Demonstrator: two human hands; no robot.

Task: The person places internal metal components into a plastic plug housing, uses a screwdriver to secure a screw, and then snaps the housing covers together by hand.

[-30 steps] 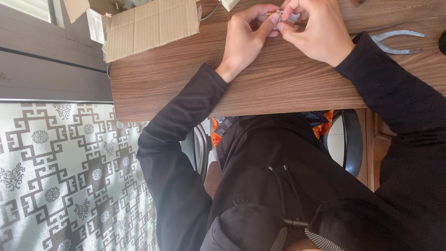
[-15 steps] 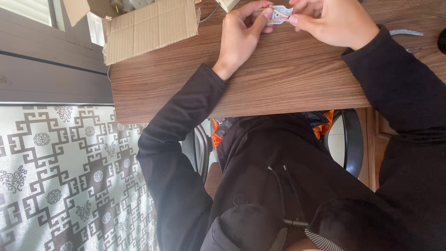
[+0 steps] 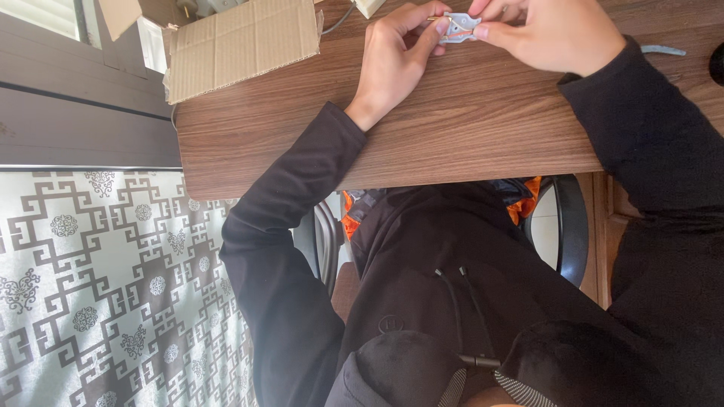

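A brown corrugated cardboard box (image 3: pixel 240 44) lies near the far left corner of the wooden table (image 3: pixel 467 128), its flaps spread open; what it holds cannot be made out from here. Beside it at the top edge sits part of a small white block (image 3: pixel 369 6) with a grey cord (image 3: pixel 337 22) leading off it. Both hands meet over the far middle of the table: the left hand (image 3: pixel 394 62) pinches a small pale grey, flat plastic part (image 3: pixel 458 27) between thumb and fingertips, and the right hand (image 3: pixel 547 34) closes its fingertips on the same part from the other side. A thin orange-yellow strip shows at the part's edge. A pale blue tool handle (image 3: pixel 664 50) peeks out behind the right wrist.
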